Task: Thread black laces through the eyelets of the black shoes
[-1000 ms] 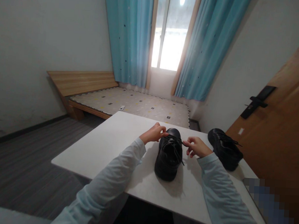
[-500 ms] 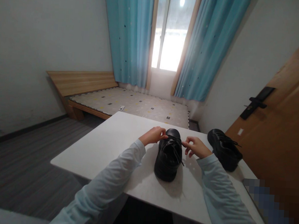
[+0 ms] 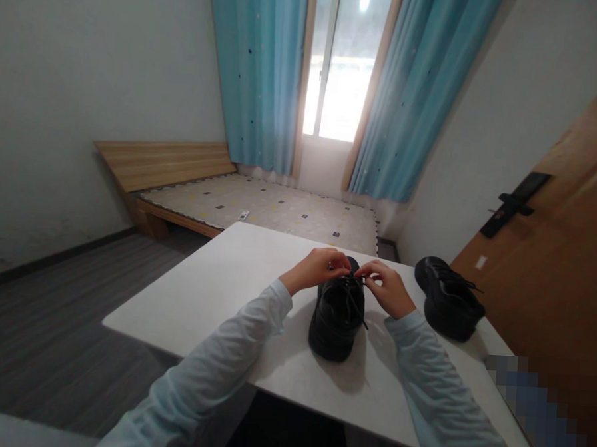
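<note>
A black lace-up shoe point(image 3: 333, 329) stands upright on the white table point(image 3: 189, 298), its heel toward me and its toe toward the window. Over the front of its laces, my left hand point(image 3: 321, 268) pinches at the lacing from the left side. From the right, my right hand point(image 3: 386, 287) closes its fingertips on a shoelace point(image 3: 359, 280). The fingertips of both hands nearly meet above the shoe's tongue. One loose lace end hangs down the shoe's right side. The exact grip on the thin laces is partly hidden by my fingers.
A second black shoe point(image 3: 452, 305) stands at the table's right edge, near the wooden door point(image 3: 551, 263). Beyond the table is a bed point(image 3: 279, 209) with a small white remote-like object point(image 3: 243, 215) on it. Blue curtains point(image 3: 266, 82) frame the window.
Both hands have moved inward over the shoe's lacing, from its two sides to almost touching each other. The shoes have stayed in place.
</note>
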{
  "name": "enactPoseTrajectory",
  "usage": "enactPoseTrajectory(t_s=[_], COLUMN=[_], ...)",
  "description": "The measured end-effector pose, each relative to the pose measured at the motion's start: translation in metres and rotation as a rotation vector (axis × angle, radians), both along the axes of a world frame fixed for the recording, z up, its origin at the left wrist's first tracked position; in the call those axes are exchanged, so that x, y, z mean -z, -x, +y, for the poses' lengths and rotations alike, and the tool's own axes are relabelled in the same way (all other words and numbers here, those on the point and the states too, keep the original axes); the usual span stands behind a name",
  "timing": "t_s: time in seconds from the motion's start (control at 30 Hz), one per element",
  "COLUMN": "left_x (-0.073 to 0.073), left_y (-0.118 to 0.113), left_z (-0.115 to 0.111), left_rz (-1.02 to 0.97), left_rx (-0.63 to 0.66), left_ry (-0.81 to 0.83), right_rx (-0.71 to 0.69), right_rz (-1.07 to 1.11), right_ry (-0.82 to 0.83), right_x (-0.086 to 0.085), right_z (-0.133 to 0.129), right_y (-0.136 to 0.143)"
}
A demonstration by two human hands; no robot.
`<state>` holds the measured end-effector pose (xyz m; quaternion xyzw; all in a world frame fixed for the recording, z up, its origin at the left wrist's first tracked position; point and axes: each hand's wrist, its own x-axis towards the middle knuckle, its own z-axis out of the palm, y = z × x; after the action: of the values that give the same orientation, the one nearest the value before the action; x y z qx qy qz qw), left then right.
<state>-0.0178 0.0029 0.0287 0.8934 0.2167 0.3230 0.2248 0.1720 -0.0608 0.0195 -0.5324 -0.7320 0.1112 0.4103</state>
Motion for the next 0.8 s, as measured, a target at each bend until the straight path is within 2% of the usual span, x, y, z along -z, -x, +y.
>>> enactPoseTrajectory(t_s=[0.13,0.37,0.8], left_x=[0.0006,0.0018,-0.0024], left_y=[-0.0003,-0.0021,-0.0078], left_z=[-0.0004,-0.0001,-0.0078], left_rz=[0.046,0.037,0.154], left_rx=[0.009,0.003,-0.111], left_ry=[-0.050,-0.001,0.084], right_rx=[0.024,0.016,-0.003], right_rz=[0.036,0.040,0.182], right_ry=[0.007,0.032,0.148], right_x=[0.0000,-0.0007,0.0037], right_z=[0.0004,0.0000,0.0044], right_y=[0.0034,0.0066,0.0032])
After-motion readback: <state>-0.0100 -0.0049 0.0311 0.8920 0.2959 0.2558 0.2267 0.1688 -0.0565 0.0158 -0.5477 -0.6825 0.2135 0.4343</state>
